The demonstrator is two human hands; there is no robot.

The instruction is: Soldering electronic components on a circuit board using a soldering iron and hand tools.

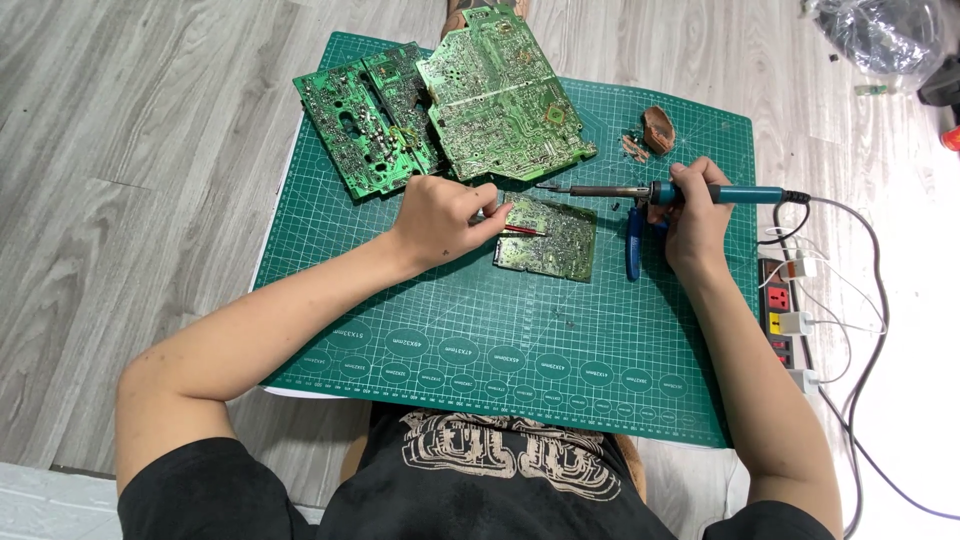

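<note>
Small green circuit board [548, 238] lies solder side up near the middle of the green cutting mat [520, 340], which is spread on the grey wood-grain floor [130, 200]. No counter is in view.

Left hand [440, 218] rests at the board's left edge, its grip closed on a thin red-handled tool [518, 229] — apparently tweezers or a probe — whose tip lies on the board's surface.

Right hand [695, 215] has its grip wrapped shut around the teal handle of a soldering iron [655, 192]. The iron is held level, its tip just above the board's upper right corner; contact with the board cannot be confirmed. Blue-handled pliers [634, 240] lie on the mat just beside this hand.

Progress, as judged: both tools are at the small board, so work on it is under way, not finished. Two larger circuit boards [450, 100] are stacked overlapping at the mat's far edge; whether they have been handled cannot be told.

Surroundings — a brown lump with crumbs [657, 130] sits at the mat's far right, and a power strip [785, 320] with plugs lies off the mat's right edge, the iron's cord [860, 300] trailing nearby.
</note>
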